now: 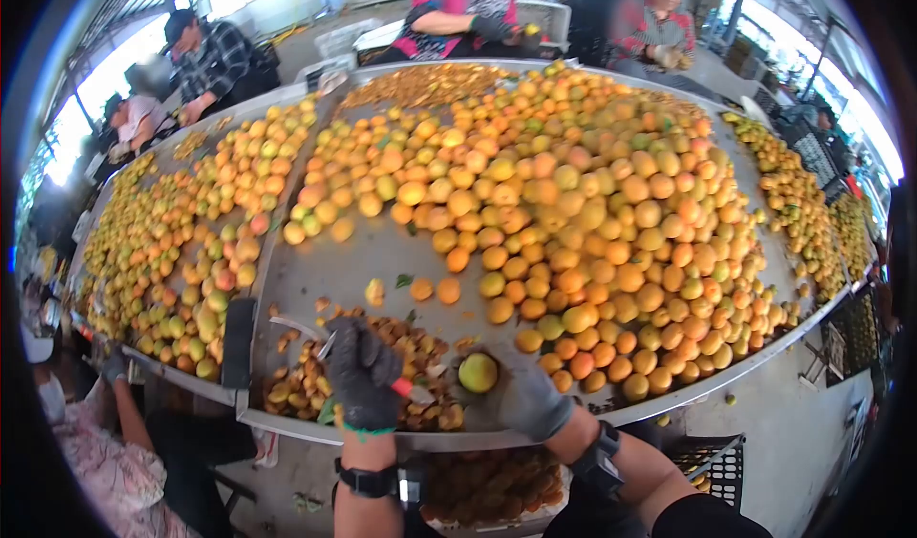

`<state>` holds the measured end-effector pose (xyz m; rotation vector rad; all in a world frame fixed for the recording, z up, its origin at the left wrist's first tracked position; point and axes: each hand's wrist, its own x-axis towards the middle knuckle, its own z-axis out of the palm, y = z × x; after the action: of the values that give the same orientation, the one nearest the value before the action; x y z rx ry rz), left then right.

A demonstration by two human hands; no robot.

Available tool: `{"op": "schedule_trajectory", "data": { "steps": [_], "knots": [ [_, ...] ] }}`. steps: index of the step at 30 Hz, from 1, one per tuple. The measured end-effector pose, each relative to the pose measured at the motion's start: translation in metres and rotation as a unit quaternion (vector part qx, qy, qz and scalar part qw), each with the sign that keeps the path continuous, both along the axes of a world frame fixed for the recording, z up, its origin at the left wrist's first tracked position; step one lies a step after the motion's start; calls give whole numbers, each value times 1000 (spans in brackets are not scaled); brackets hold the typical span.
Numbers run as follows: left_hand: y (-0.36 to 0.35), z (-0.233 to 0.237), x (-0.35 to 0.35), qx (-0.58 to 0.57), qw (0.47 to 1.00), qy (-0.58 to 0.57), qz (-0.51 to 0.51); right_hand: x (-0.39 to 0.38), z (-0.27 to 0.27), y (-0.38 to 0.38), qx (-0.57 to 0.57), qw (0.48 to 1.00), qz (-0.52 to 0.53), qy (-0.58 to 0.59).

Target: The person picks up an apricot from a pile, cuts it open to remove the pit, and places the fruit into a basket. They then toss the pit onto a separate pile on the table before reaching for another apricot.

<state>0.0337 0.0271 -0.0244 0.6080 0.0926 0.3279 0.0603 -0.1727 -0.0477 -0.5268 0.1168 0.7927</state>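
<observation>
Here, the left hand (363,376), in a dark glove, is closed around a red-handled tool (404,386), fingers curled together, over the cut fruit pieces (310,385) by the tabletop's (334,263) near edge, close to the near left corner of this section. The right hand (532,395), in a grey glove, has its fingers bent around the side of a green fruit (478,373), near that same edge; blur hides the exact fingertip contact. Whole orange fruits (630,277) heap up toward the right edge.

Person (218,59) in plaid shirt; black crate (732,471), lower right.
</observation>
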Motion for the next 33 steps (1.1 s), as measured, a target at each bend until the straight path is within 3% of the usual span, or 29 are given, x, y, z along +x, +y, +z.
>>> {"op": "schedule_trajectory", "data": {
  "steps": [8, 10, 14, 16, 17, 20, 21, 23, 24, 25, 27, 28, 29, 31, 32, 33],
  "knots": [
    [-6, 1, 0, -35, 999, 19, -14, -15, 14, 4, -95, 994, 58, 21],
    [-6, 2, 1, -40, 999, 14, -18, -16, 15, 5, -115, 985, 129, -20],
    [-11, 8, 0, -15, 999, 30, -5, -21, 22, 4, -90, 980, 156, -85],
    [-13, 13, -2, 19, 999, 26, 5, -22, 24, 7, -119, 990, 53, -47],
    [-14, 16, -1, 19, 1000, 24, 2, -19, 21, 6, -119, 991, 50, -48],
    [-21, 27, -3, 177, 969, 164, 51, -9, 17, 1, -57, 994, -21, -92],
    [-27, 22, 0, 177, 969, 164, 48, -6, 17, -4, -53, 994, -22, -89],
    [-41, 6, 6, 489, 857, 92, 133, 1, 24, -9, -49, 995, -22, -87],
    [-45, 14, 0, 623, 763, 145, 94, 4, 28, -10, -100, 982, -43, -152],
    [-49, 15, -3, 624, 763, 143, 94, 7, 32, -11, -149, 962, -65, -217],
    [-60, 13, -7, 830, 542, 95, 86, 6, 41, -14, -213, 932, -60, -285],
    [-68, 7, -8, 838, 529, 113, 78, 6, 44, -15, -275, 894, -52, -350],
    [-72, 3, -8, 839, 527, 110, 79, 7, 43, -16, -274, 894, -55, -351],
    [-78, -2, -8, 834, 541, 19, 104, 8, 36, -18, -388, 773, -90, -494],
    [-78, -1, -8, 836, 539, 17, 101, 14, 36, -23, -387, 768, -95, -501],
    [-77, 3, -7, 808, 587, 7, 54, 16, 34, -26, -388, 768, -98, -500]
  ]
}}
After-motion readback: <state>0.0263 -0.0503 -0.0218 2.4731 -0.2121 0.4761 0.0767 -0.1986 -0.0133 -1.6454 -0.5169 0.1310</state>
